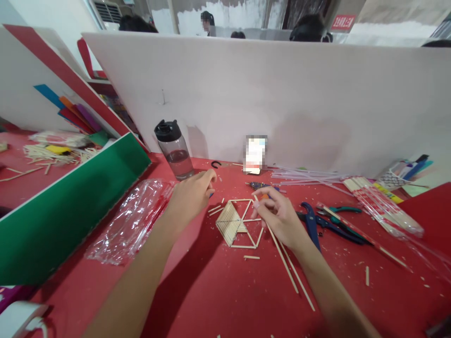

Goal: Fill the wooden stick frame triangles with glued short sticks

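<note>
A flat hexagonal frame of thin wooden sticks lies on the red table between my hands. Its left part is filled with sticks laid side by side, and spokes divide the rest. My right hand pinches a long wooden stick beside the frame's right edge; a second long stick runs next to it, and whether it is gripped too is hidden. Up and left of the frame, my left hand is closed, with a small dark-blue bit at the fingertips that I cannot make out. Short stick pieces lie nearby.
A water bottle and a lit phone stand by the white partition. Plastic wrapping lies left, beside a green board. Dark-blue tools, green-handled pliers and packed sticks lie right.
</note>
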Tool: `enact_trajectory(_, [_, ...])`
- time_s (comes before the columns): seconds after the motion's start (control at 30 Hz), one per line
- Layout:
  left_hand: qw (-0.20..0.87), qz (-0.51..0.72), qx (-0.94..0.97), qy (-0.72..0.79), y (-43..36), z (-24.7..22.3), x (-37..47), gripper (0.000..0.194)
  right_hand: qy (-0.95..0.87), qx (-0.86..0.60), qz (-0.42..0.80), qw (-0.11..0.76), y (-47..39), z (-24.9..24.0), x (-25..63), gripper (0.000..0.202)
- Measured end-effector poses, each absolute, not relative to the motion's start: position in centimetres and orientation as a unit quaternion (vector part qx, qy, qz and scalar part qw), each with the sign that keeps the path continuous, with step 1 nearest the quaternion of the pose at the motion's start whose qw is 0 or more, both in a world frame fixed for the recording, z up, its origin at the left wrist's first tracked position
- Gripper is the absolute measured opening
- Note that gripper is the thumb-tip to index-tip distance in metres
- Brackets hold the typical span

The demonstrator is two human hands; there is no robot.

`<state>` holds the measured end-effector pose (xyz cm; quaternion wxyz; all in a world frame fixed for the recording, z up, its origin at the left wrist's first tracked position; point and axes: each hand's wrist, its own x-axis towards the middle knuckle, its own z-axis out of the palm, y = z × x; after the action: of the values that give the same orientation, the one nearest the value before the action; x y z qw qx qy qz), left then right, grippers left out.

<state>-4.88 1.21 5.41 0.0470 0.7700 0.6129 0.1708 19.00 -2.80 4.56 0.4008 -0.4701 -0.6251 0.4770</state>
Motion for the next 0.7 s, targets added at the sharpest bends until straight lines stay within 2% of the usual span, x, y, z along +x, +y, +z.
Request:
enact_trajectory(0.2, [0.057, 0.128, 0.768, 0.625, 1.3, 5.7, -4.9, 0.016, -0.657, -0.48, 0.418, 0.403, -3.0, 5.1, 19.2, 0.015])
enact_trajectory(0.33, [0.138, 0.153, 0.818, 0.538, 0.4, 6.2, -3.8, 0.016, -0.695, -0.473, 0.367, 0.397, -3.2, 5.4, 19.3, 0.018])
enact_trajectory(0.5, [0.299, 0.223, 0.83, 0.414, -1.3, 6.9, -1.4, 0.023, -0.741, -0.489, 0.308, 0.341, -3.9, 5.4, 19.0, 0.011])
enact_trajectory(0.7, [0.331, 0.258, 0.804, 0.421, -1.9, 6.2, 0.2, 0.022, -0.79, -0.478, 0.278, 0.264, -4.4, 5.4, 18.9, 0.012])
